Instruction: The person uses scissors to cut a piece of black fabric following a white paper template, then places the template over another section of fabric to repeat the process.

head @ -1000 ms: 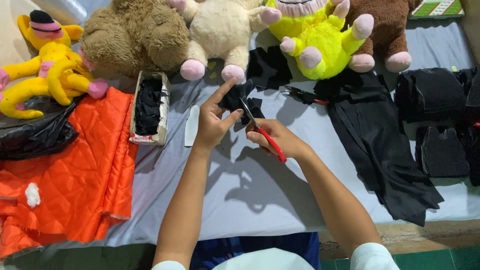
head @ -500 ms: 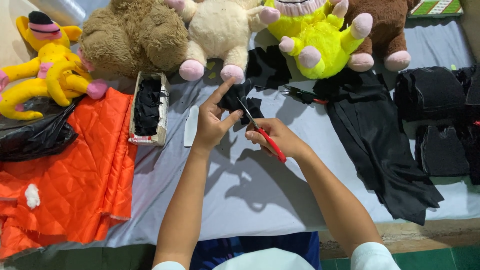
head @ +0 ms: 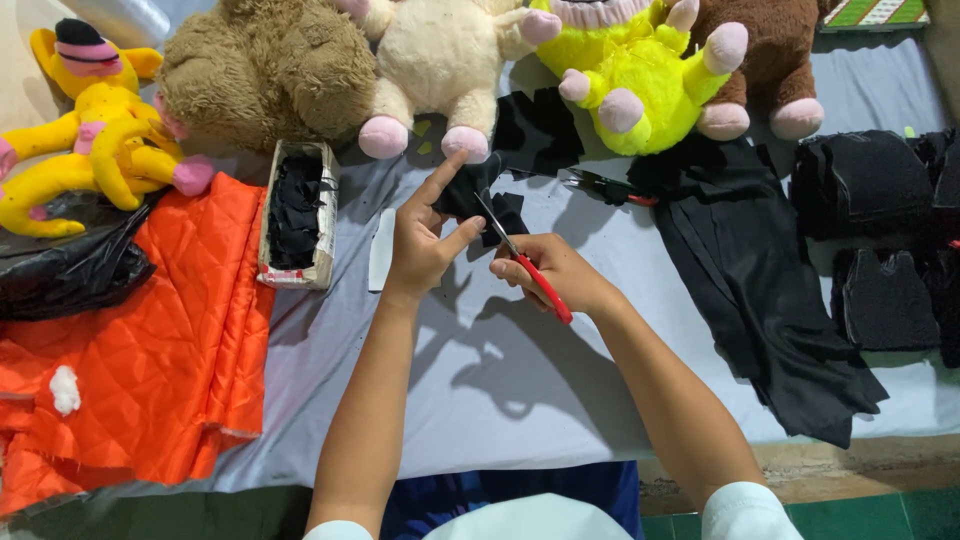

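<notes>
head view shows the left hand [head: 425, 240] pinching a small black fabric piece [head: 470, 192] just above the right hand [head: 550, 270], closed around red-handled scissors [head: 522, 262]; it seems soft, light, best held near its edge.

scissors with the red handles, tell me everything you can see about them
The scissors are small, with thin metal blades and red handles that look like plastic. The right hand grips the handles, blades pointing up and to the left. The blade tips meet a small piece of black fabric that the left hand pinches above the grey table cover. Whether the blades are open is hard to tell.
</notes>
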